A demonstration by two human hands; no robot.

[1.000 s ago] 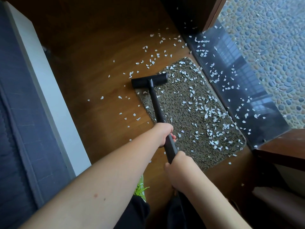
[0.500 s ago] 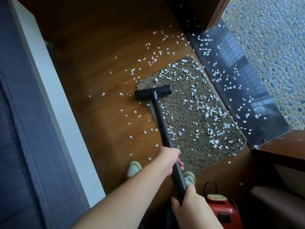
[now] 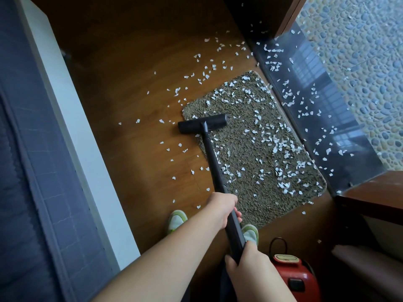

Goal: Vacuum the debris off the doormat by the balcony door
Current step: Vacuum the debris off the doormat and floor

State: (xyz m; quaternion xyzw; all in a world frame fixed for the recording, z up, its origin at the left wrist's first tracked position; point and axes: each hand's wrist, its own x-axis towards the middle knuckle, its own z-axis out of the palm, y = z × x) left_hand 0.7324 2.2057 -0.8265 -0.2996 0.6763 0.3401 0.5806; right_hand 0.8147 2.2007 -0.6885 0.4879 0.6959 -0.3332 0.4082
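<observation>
Both hands grip the black vacuum wand (image 3: 214,168): the left hand (image 3: 221,209) is curled around it partway down, fingertips showing on the far side, while the right hand (image 3: 246,263) closes around its upper end near the bottom of the frame. At the wand's far end, the black floor head (image 3: 202,126) lies across the left edge of the doormat (image 3: 239,153), partly on the mat and partly on the wooden floor (image 3: 130,105). White scraps of debris (image 3: 281,147) cover most of the mat, thickest toward its right side, and spill onto the floor and the dark glossy door sill (image 3: 322,114) beside it. Beyond the sill is a pebbled balcony surface (image 3: 366,62). Two light green shoes (image 3: 176,219) stand at the mat's near edge, the right one partly hidden by the wand. A red vacuum body (image 3: 292,273) sits behind the right hand, its lower part cut off by the frame. The hose link between the wand and the vacuum body is hidden. A white-edged grey bed (image 3: 32,171) fills the left side.
</observation>
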